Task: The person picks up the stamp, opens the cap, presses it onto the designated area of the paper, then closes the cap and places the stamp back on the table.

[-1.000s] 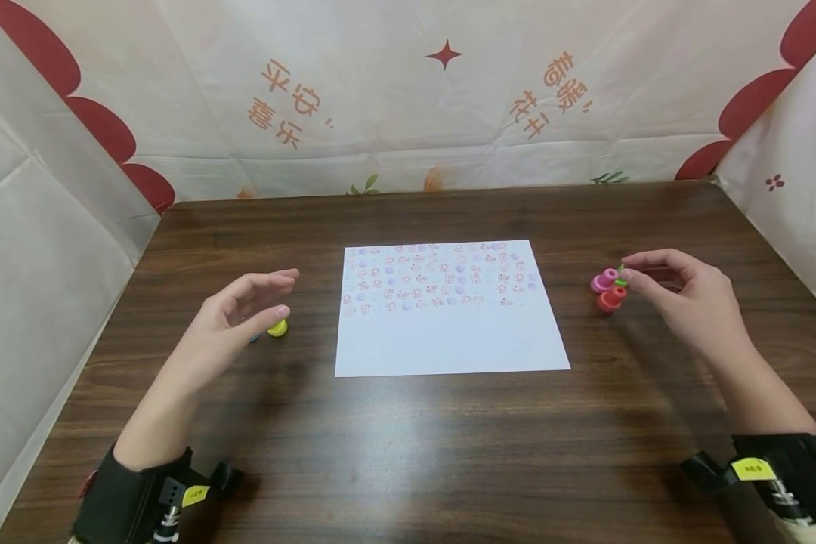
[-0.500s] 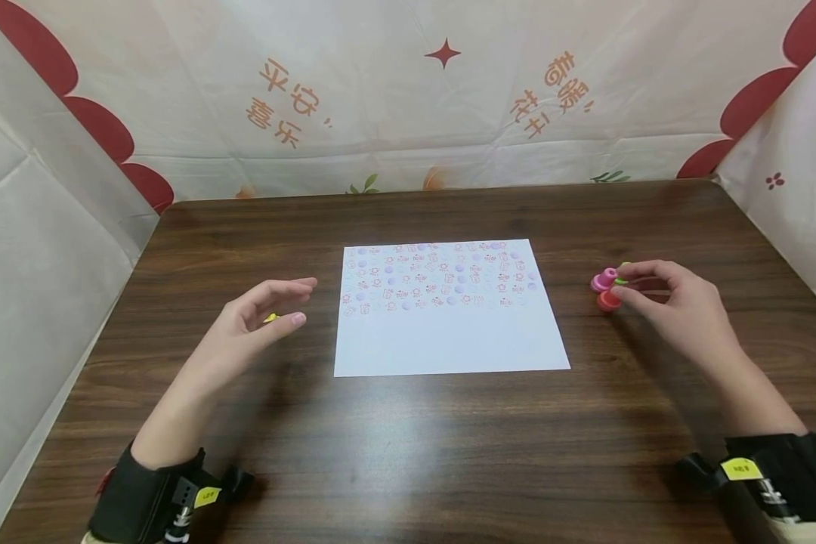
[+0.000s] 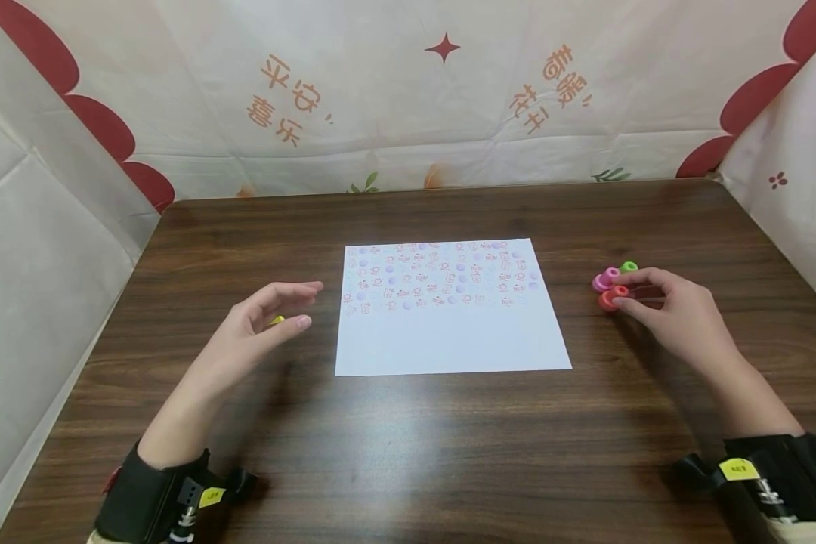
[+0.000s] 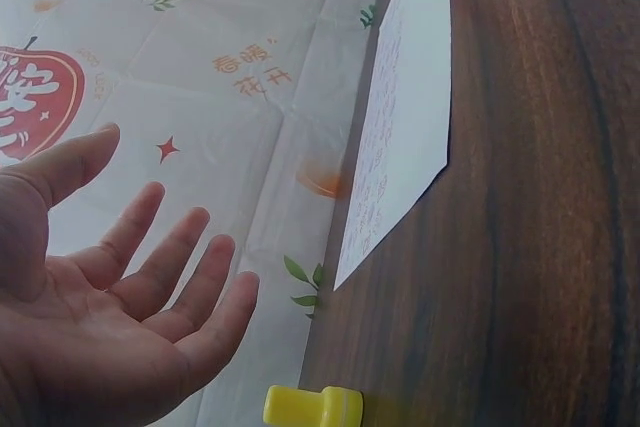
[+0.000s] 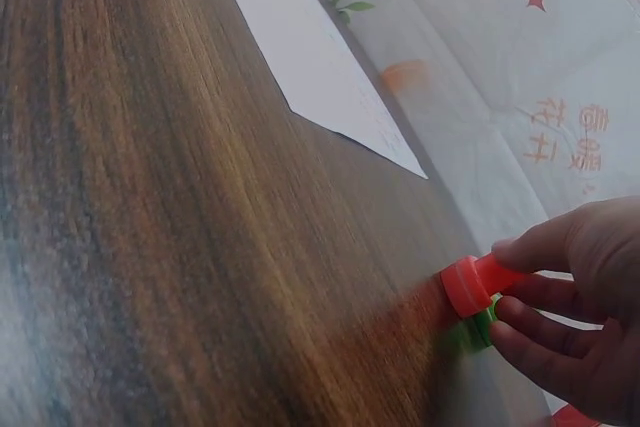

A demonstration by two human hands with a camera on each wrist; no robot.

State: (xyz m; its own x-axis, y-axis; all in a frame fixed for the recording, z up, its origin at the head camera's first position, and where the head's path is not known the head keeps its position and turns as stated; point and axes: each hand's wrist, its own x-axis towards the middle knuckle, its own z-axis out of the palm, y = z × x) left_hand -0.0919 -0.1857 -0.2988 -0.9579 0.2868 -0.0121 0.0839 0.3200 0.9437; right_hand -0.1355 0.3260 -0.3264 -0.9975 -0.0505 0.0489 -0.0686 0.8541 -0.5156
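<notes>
At the table's right side my right hand (image 3: 680, 317) pinches a small red stamp (image 3: 608, 300) by its handle between thumb and fingers. In the right wrist view the red stamp (image 5: 466, 287) is tilted, its wide end close to the tabletop. A pink stamp (image 3: 604, 279) and a green stamp (image 3: 629, 267) stand just behind it. On the left, my left hand (image 3: 255, 325) hovers with relaxed fingers and holds nothing. Partly hidden behind its thumb is a yellow stamp (image 3: 277, 320), seen more fully in the left wrist view (image 4: 315, 406).
A white sheet of paper (image 3: 452, 341) lies mid-table between the hands, its far half covered with rows of faint red and purple prints. The dark wooden table (image 3: 408, 446) ends at the back against a patterned white cloth (image 3: 394, 98).
My right hand has shifted from the green stamp towards me and onto the red stamp, so the green one shows more. My left hand has moved a little to the right.
</notes>
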